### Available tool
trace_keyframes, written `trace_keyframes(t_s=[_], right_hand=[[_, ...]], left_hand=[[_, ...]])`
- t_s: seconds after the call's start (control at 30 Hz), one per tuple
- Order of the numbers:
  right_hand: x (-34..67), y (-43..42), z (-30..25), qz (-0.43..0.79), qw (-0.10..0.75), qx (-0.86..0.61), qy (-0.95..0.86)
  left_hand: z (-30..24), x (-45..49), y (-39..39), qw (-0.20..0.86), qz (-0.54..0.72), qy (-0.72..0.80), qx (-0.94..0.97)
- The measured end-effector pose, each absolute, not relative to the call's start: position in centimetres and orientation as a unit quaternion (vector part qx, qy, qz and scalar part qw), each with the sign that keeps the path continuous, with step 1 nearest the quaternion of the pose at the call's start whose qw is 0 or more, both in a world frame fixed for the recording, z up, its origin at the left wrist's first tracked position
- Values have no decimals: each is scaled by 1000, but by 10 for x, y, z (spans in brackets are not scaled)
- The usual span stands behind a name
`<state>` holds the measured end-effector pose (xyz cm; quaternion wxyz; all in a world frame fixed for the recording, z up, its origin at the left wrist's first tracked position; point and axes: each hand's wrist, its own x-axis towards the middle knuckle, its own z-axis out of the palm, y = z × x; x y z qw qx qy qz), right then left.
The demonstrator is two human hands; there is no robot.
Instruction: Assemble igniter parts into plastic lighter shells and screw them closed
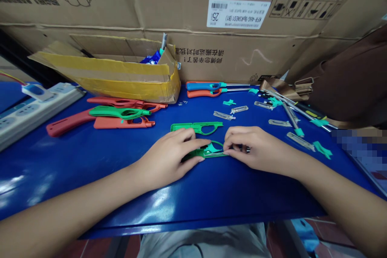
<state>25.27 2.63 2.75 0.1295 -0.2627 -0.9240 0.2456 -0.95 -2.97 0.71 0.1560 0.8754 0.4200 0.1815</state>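
A green lighter half-shell (196, 154) lies open side up on the table, with a turquoise trigger (211, 148) and a thin pale strip inside it. My left hand (178, 151) is closed around its wide end, thumb and fingers on either edge. At its narrow end, my right hand (249, 145) pinches a metal tube (248, 150), mostly hidden behind the fingers. Just beyond both hands rests another green half-shell (196, 127) with a trigger loop.
Red, orange and green lighter casings (123, 113) are stacked at left, near a power strip (45, 107). Behind stand a taped carton (127, 80) and two long lighters (205, 88). Clear fuel tanks (279, 123), turquoise triggers (322, 150) and metal rods (292, 119) are scattered at right.
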Motion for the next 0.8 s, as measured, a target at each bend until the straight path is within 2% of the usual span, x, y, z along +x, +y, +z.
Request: trace_keyframes(t_s=[0.53, 0.8], right_hand=[[256, 22, 31, 243, 119, -260, -927], [251, 21, 29, 249, 147, -291, -912]], left_hand=[[11, -7, -32, 171, 178, 423, 872], [7, 0, -36, 176, 228, 425, 858]])
